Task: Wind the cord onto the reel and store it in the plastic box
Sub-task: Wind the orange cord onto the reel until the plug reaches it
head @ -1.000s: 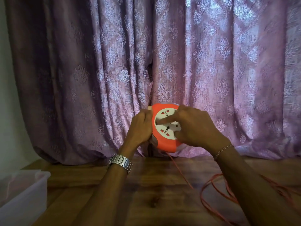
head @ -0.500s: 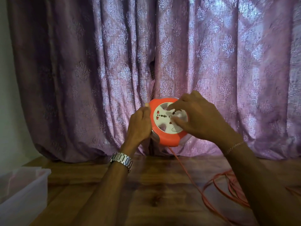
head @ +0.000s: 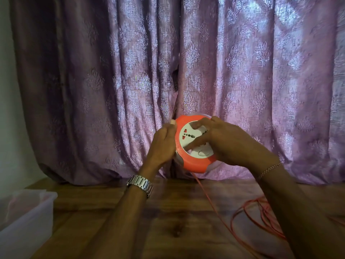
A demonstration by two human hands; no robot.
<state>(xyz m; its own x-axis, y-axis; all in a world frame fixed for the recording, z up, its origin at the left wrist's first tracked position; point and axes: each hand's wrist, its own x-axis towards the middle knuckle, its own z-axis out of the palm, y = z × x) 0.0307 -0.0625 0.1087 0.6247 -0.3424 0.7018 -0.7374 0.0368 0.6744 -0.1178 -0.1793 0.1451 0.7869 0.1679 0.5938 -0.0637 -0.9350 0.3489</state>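
Observation:
I hold an orange cord reel (head: 194,163) with a white socket face upright in the air above the wooden table (head: 168,212). My left hand (head: 162,144) grips its left rim, thumb on top. My right hand (head: 222,143) lies over the white face with its fingers pressed into it. An orange cord (head: 209,199) runs from the reel's underside down to the table and ends in loose loops (head: 261,219) at the right, partly hidden by my right forearm. The translucent plastic box (head: 28,219) stands open at the table's left front.
A purple patterned curtain (head: 186,71) hangs right behind the reel and reaches the table's back edge. A pale wall (head: 7,109) shows at the far left. Bare wood lies between my two forearms.
My right hand has kept shifting its fingers around the reel's white face, turning it. The reel has dropped a little and the cord's slack on the table has shifted.

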